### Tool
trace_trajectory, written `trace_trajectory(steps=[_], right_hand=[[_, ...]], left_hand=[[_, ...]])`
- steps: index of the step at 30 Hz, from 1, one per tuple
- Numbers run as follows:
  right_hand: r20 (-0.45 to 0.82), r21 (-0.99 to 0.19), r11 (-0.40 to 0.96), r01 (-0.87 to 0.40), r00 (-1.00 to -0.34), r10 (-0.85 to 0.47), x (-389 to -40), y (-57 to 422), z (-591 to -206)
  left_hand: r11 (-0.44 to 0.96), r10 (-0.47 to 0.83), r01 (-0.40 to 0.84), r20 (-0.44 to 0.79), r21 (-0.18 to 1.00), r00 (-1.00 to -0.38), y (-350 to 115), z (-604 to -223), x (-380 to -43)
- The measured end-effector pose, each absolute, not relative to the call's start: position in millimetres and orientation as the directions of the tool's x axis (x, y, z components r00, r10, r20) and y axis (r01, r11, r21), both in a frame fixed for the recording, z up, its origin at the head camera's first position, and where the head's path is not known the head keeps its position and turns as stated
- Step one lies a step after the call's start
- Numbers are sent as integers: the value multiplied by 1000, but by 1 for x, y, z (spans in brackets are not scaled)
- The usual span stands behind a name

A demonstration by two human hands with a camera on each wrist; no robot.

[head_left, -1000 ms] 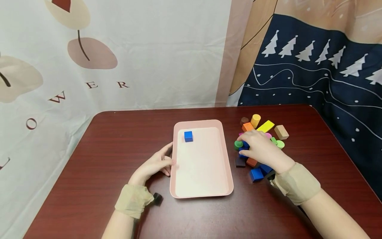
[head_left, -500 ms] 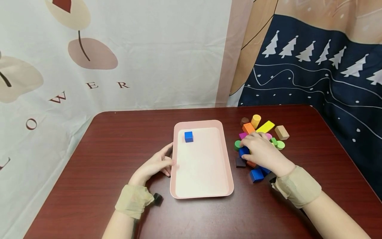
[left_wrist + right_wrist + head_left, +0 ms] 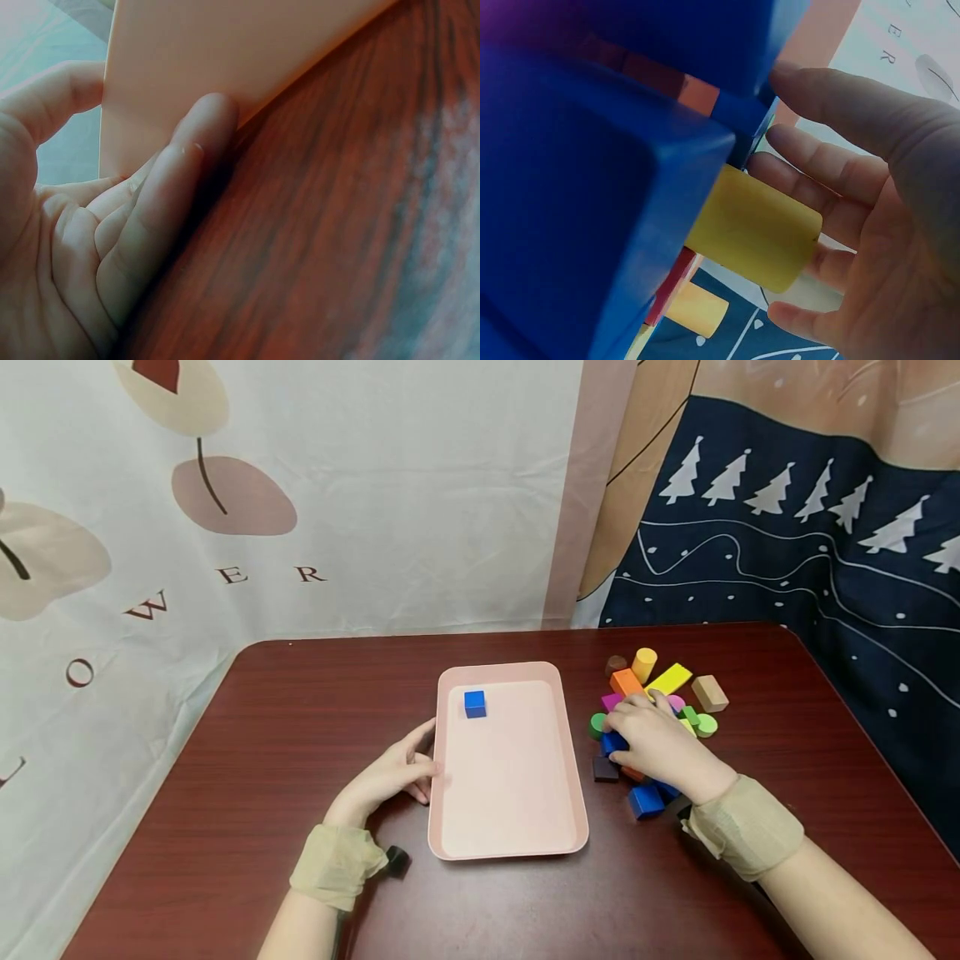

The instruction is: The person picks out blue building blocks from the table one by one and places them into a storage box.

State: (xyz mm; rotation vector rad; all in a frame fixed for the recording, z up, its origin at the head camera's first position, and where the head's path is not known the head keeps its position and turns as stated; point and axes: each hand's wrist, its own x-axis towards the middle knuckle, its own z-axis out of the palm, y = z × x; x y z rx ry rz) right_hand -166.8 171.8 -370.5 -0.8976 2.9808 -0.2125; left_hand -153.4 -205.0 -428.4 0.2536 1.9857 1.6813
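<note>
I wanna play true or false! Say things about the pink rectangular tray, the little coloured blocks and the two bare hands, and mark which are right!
1. The pink rectangular tray holds just one solid blue cube. True.
2. The blue cube sits at the tray's near end. False: it is towards the far end.
3. The person's left hand touches the tray. True.
4. The right hand is over the tray. False: it is among the little coloured blocks.
5. The yellow cylinder is left of the beige rectangular block. True.

Place: perhaps a home — little showed.
Behind: lettered cloth (image 3: 420, 510) and tree-print cloth (image 3: 795, 556) hung.
Foreground: a reddish-brown table (image 3: 277, 735) stood.
</note>
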Motion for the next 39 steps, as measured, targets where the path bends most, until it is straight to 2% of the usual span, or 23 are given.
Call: trace_trajectory(steps=[25, 39], right_hand=[[-20, -166, 826, -539, -835, -549, -170, 171, -374], [15, -192, 800, -569, -816, -577, -171, 169, -366]], left_hand=[[201, 469, -180, -255, 963, -846, -206, -431, -154], [195, 485, -167, -243, 966, -840, -205, -431, -155]])
